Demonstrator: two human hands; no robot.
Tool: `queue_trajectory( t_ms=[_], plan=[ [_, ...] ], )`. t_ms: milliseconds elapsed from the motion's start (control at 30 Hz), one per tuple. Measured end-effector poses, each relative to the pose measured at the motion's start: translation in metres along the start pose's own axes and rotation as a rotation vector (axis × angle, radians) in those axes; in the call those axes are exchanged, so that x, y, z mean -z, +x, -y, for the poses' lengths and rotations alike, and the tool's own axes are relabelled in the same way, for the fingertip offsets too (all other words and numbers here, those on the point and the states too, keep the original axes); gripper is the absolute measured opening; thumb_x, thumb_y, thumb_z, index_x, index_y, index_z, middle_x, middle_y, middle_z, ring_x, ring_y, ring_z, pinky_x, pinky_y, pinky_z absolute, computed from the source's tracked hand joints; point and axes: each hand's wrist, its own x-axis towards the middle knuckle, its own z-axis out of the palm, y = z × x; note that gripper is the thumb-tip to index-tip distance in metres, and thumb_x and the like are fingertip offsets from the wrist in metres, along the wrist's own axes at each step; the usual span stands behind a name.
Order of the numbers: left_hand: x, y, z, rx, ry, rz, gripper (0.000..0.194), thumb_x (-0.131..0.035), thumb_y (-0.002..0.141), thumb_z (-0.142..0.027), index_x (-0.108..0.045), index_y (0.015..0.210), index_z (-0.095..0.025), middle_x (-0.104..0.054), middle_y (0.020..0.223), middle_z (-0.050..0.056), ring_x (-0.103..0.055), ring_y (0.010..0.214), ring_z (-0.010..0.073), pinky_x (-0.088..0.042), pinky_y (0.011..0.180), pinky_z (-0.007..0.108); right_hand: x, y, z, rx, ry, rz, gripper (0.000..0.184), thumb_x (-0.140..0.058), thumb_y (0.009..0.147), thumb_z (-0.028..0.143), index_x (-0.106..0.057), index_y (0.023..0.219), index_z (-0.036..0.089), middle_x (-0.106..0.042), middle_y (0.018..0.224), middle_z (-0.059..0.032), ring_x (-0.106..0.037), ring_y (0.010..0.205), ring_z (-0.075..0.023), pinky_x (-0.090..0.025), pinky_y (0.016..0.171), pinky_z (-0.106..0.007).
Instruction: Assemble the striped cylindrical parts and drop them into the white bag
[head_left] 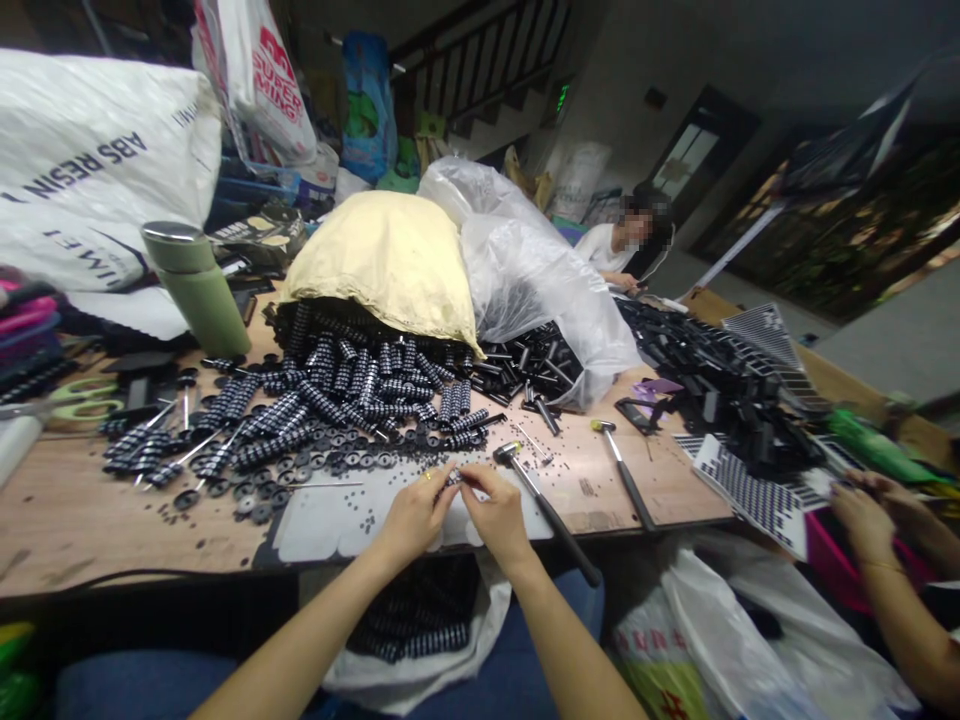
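1. Toward the surface's (45, 535) back left corner, a white sack (82, 150) is showing "ABS RESIN".
2. A bag (262, 90) is reading "SUPER MING" in red.
3. The left hand (411, 515) is pinching a small part (453, 478).
4. Near the front edge, the small part is looking dark and pale, mostly hidden.
5. The right hand (498, 512) is clamping its other side, fingertips together.

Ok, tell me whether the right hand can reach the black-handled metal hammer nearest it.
Probably yes: the hammer lies just beside the right hand, with nothing visible covering its handle. That hand is busy with a small dark piece, though.
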Motion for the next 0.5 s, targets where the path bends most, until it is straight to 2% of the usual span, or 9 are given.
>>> queue_trajectory(
  t_ms=[67,100,167,233,333,433,500],
  plan=[
    [0.004,0.0,0.003,0.012,-0.077,-0.063,0.041,-0.036,0.087,-0.031,-0.041,0.126,-0.019,-0.052,0.122,0.01,-0.046,0.114,0.0199,-0.038,0.095,0.036,0.001,0.005,-0.002,0.092,-0.131,0.083,0.023,-0.049,0.078,0.018,-0.061,0.098,0.019,-0.064,0.103,-0.0052,-0.058,0.095,-0.0158,-0.046,0.085,-0.029],
    [0.007,0.0,0.005,0.031,-0.119,-0.087,0.039,-0.036,0.086,-0.03,-0.042,0.124,-0.019,-0.052,0.122,0.01,-0.048,0.113,0.0194,-0.038,0.094,0.035,0.001,0.011,-0.005,0.09,-0.232,0.105,0.025,-0.048,0.079,0.018,-0.06,0.101,0.019,-0.062,0.107,-0.0053,-0.056,0.099,-0.0155,-0.044,0.087,-0.028],
    [0.013,0.0,0.008,0.117,-0.208,-0.107,0.035,-0.038,0.085,-0.031,-0.048,0.116,-0.019,-0.058,0.109,0.008,-0.056,0.096,0.0176,-0.045,0.084,0.032,0.0,0.026,-0.015,0.019,-0.45,0.1,0.025,-0.046,0.082,0.018,-0.059,0.103,0.018,-0.061,0.108,-0.0066,-0.053,0.102,-0.0167,-0.041,0.089,-0.03],
    [0.019,0.001,0.009,0.26,-0.332,-0.118,0.032,-0.04,0.083,-0.035,-0.051,0.108,-0.019,-0.06,0.085,0.004,-0.058,0.069,0.0132,-0.048,0.063,0.025,-0.003,0.042,-0.029,-0.066,-0.6,0.069,0.022,-0.045,0.082,0.015,-0.061,0.098,0.017,-0.063,0.1,-0.0092,-0.051,0.099,-0.0202,-0.038,0.088,-0.035],
    [0.026,0.005,0.01,0.478,-0.632,-0.166,0.034,-0.039,0.081,-0.045,-0.049,0.102,-0.02,-0.051,0.065,-0.004,-0.045,0.043,0.0073,-0.034,0.037,0.018,-0.01,0.059,-0.046,-0.127,-0.657,0.053,0.017,-0.047,0.079,0.013,-0.063,0.083,0.017,-0.065,0.087,-0.0116,-0.051,0.093,-0.0238,-0.037,0.082,-0.038],
    [0.03,0.008,0.009,0.573,-0.869,-0.176,0.034,-0.042,0.078,-0.049,-0.048,0.093,-0.02,-0.049,0.063,-0.006,-0.04,0.036,0.0048,-0.028,0.032,0.016,-0.013,0.064,-0.053,-0.158,-0.673,0.046,0.014,-0.049,0.077,0.013,-0.062,0.08,0.016,-0.064,0.082,-0.012,-0.051,0.088,-0.0241,-0.036,0.079,-0.037],
    [0.031,0.009,0.008,0.573,-0.853,-0.167,0.034,-0.047,0.075,-0.049,-0.05,0.091,-0.019,-0.049,0.06,-0.007,-0.04,0.036,0.0048,-0.029,0.033,0.016,-0.013,0.063,-0.053,-0.175,-0.659,0.032,0.016,-0.053,0.074,0.016,-0.061,0.087,0.016,-0.064,0.083,-0.0113,-0.052,0.087,-0.024,-0.036,0.079,-0.036]
  ],
)
